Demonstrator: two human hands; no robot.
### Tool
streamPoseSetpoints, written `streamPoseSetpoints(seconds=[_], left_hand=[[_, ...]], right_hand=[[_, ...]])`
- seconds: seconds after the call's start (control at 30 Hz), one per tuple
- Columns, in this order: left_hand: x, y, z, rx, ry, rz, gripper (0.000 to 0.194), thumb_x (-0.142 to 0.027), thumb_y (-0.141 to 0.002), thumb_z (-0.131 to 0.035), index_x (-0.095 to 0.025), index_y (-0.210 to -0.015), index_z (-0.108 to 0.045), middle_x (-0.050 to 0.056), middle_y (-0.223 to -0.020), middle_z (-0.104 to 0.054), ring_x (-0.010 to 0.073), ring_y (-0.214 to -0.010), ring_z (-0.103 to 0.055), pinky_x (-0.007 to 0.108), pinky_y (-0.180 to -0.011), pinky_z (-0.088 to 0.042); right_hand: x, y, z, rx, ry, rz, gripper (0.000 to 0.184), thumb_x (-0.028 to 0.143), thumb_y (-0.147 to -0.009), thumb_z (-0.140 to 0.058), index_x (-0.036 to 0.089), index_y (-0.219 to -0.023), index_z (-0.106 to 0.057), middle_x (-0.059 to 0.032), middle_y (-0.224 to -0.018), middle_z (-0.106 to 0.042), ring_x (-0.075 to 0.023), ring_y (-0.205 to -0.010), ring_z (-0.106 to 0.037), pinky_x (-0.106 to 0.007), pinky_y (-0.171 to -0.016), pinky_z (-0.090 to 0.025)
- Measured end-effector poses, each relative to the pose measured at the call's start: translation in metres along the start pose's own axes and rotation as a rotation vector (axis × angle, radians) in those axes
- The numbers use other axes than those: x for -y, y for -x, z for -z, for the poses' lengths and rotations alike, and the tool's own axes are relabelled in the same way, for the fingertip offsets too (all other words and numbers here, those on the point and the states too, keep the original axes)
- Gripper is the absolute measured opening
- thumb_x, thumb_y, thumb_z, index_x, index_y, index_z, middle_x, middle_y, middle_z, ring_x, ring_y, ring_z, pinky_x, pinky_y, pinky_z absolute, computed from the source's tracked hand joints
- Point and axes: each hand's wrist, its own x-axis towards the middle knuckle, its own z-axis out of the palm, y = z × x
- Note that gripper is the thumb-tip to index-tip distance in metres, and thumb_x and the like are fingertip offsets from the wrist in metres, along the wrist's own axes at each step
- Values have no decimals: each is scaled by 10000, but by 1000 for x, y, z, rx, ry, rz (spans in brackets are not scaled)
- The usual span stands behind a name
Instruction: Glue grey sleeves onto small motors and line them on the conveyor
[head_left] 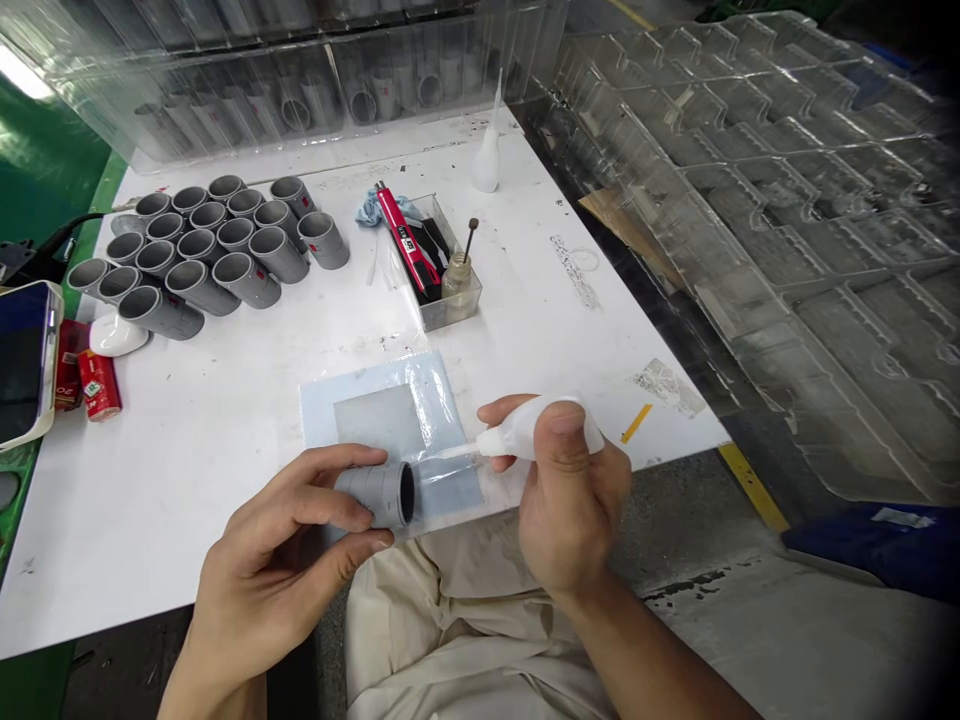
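- At the far left edge, a smartphone in a white case [22, 360] lies partly on the white table [187, 570], with a red box [69, 365] and a red can [99, 388] just beside it.
- Next to these sits a small white rounded plastic cup [118, 335], touching the nearest of the pipes.
- Upper left of centre, a cluster of short grey plastic pipe sections [225, 250] lies on their sides, packed close together with their open ends facing lower left.
- Lower left of centre, the left hand [277, 540] is closed around a short grey plastic pipe section [379, 495], held with its dark open end towards the right, just above a clear plastic sheet over a pale blue pad [390, 420].
- At the top centre, a long clear acrylic rack [300, 90] holds more grey pipe sections behind the table.
- Centre, a clear plastic tray [450, 310] holds a red utility knife [405, 240] and a small glass jar with a dark brush [457, 280]; a crumpled blue cloth [379, 210] lies just behind it.
- Farther back stands a white plastic bottle with a tall thin nozzle [486, 160].
- Right of centre, the right hand [570, 490] is closed around a translucent white squeeze bottle [536, 430], its thin nozzle reaching to the rim of the held pipe section.
- Along the right, empty-looking clear acrylic racks [772, 230] fill the upper area.
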Motion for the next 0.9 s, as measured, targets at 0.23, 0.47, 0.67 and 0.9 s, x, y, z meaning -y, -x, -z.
streamPoseSetpoints(seconds=[0.23,0.47,0.67,0.9], left_hand=[[0,-1,0,1,-27,-25,326,64,-896,-766,-239,-1012,-731,37,-1339,-762,209,-1244,-736,303,-986,-616],[0,-1,-1,-6,-23,-45,334,85,-899,-749,-227,-1015,-724,47,-1347,-760,205,-1240,-740,307,-1007,-613],[1,-1,0,-5,-29,-39,337,90,-892,-752,-225,-1010,-730,51,-1362,-756,213,-1243,-737,314,-982,-620],[-1,-2,-2,-9,-26,-42,342,100,-890,-740,-225,-996,-731,47,-1338,-765,212,-1237,-738,309,-977,-630]], right_hand=[[-1,0,1,12,29,-4,455,598,-1090,-618,268,-865,-835,8,-758,-756,-134,-645,-670,-244,-598,-540],[0,1,3,41,34,-16,462,582,-1094,-616,247,-860,-832,-2,-682,-700,-147,-629,-646,-261,-590,-523],[2,2,5,71,34,-47,472,587,-1093,-612,239,-862,-832,10,-620,-649,-139,-602,-626,-249,-568,-505],[-1,3,8,100,-4,-52,444,546,-1088,-637,228,-848,-833,-2,-639,-669,-135,-575,-598,-260,-538,-478]])
